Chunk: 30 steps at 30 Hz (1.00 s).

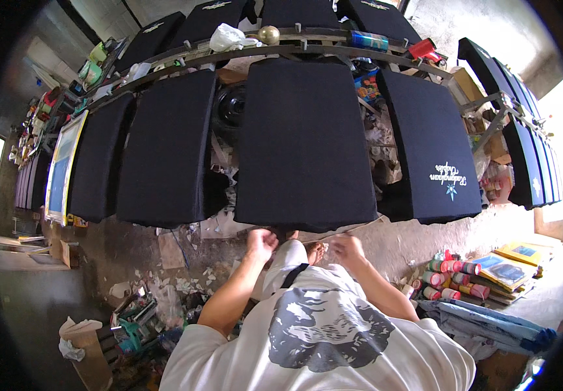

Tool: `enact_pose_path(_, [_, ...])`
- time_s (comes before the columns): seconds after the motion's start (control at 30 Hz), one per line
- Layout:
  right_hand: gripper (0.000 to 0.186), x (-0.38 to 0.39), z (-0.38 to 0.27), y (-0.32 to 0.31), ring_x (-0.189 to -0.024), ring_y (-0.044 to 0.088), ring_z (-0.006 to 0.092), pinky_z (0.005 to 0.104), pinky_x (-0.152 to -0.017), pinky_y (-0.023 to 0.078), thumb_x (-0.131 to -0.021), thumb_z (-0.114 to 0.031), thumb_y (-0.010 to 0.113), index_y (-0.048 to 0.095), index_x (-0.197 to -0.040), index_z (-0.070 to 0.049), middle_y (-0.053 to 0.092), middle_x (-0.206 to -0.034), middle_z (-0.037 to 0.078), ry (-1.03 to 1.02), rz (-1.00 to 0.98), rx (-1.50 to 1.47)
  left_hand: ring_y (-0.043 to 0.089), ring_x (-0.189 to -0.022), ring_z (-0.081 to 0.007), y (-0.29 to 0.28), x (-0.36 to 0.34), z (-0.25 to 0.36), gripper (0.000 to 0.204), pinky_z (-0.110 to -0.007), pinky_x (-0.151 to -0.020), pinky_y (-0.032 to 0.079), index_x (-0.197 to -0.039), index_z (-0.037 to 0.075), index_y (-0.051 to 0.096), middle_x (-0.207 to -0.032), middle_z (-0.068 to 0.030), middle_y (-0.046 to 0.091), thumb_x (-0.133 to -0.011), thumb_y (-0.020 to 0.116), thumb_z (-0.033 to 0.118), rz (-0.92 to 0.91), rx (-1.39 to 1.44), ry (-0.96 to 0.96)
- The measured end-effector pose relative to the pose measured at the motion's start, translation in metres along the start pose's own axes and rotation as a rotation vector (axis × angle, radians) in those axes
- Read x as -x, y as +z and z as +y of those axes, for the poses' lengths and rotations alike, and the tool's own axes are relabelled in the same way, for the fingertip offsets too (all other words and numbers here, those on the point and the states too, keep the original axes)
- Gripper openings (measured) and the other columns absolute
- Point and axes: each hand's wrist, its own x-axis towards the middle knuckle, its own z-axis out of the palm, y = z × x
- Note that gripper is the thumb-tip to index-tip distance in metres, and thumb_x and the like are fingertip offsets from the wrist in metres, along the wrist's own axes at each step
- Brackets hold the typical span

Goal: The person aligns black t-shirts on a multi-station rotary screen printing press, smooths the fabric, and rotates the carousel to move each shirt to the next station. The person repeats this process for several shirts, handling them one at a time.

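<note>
A black T-shirt [304,143] is stretched flat over a board in front of me, its lower edge toward my body. My left hand [263,242] is just below that edge, left of the middle, with its fingers curled in. To the right, my right hand [348,249] is at about the same height, also with bent fingers. Whether either hand pinches the hem or anything else is hidden. On the right lies another black shirt [431,143] with white lettering and a blue star-like emblem. A plain black shirt [166,146] covers the board on the left.
A metal rail [288,49] runs behind the boards, holding a white plastic bag [228,37] and a red blower-like tool [424,49]. A framed screen [66,169] leans at left. Paint jars [449,277] and stacked frames [506,268] stand low right; clutter [139,319] lies low left.
</note>
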Motion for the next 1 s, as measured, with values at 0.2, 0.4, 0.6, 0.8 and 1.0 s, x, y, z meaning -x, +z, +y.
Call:
enact_pose_path(0.2, [0.072,0.029,-0.074,-0.028,-0.122,0.052,0.0302,0.0583,-0.105,0.034,-0.093,-0.033,0.06,0.025,-0.155,-0.026,0.055,-0.132,0.013,-0.349,-0.156,-0.358,0.052,-0.127,-0.0342,-0.005,0.034,0.077,0.043,-0.055,-0.111,0.038,-0.137,0.006,0.048,-0.139,-0.0205,0.052,-0.093,0.047,0.009,-0.524,0.439,0.347])
enact_pose_path(0.4, [0.052,-0.007,-0.095,-0.036,-0.115,0.06,0.0252,0.0524,-0.109,0.03,-0.094,-0.017,0.06,0.047,-0.144,-0.012,0.061,-0.132,0.009,-0.444,-0.326,-0.236,0.052,-0.13,-0.0346,-0.015,0.005,0.08,0.063,-0.05,-0.114,0.04,-0.146,0.003,0.04,-0.141,-0.0217,0.051,-0.086,0.047,-0.016,-0.432,0.261,0.408])
enact_pose_path(0.6, [0.066,-0.023,-0.08,-0.048,-0.1,0.063,0.0172,0.0265,-0.081,0.047,-0.08,0.014,0.062,0.049,-0.141,-0.006,0.064,-0.118,0.009,-0.488,-0.172,-0.278,0.054,-0.126,-0.0313,-0.04,-0.004,0.068,0.057,-0.047,-0.109,0.045,-0.143,0.003,0.043,-0.139,-0.0187,0.053,-0.09,0.058,-0.01,-0.397,0.31,0.463])
enact_pose_path(0.8, [0.069,-0.02,-0.078,-0.059,-0.083,0.062,0.0123,0.0247,-0.079,0.052,-0.078,0.016,0.064,0.045,-0.142,-0.001,0.061,-0.105,0.005,-0.593,-0.164,-0.135,0.062,-0.111,-0.0187,-0.056,-0.001,0.074,0.059,-0.032,-0.089,0.054,-0.142,0.004,0.048,-0.129,-0.0106,0.059,-0.086,0.06,-0.013,-0.333,0.021,0.55])
enact_pose_path(1.0, [0.059,-0.001,-0.083,-0.048,-0.082,0.063,0.0144,0.026,-0.078,0.051,-0.078,0.015,0.065,0.055,-0.134,0.0,0.063,-0.105,0.006,-0.704,0.075,0.136,0.061,-0.093,-0.0146,-0.058,0.008,0.082,0.057,-0.024,-0.075,0.05,-0.138,0.001,0.05,-0.125,-0.0081,0.059,-0.084,0.06,-0.015,-0.238,-0.185,0.568])
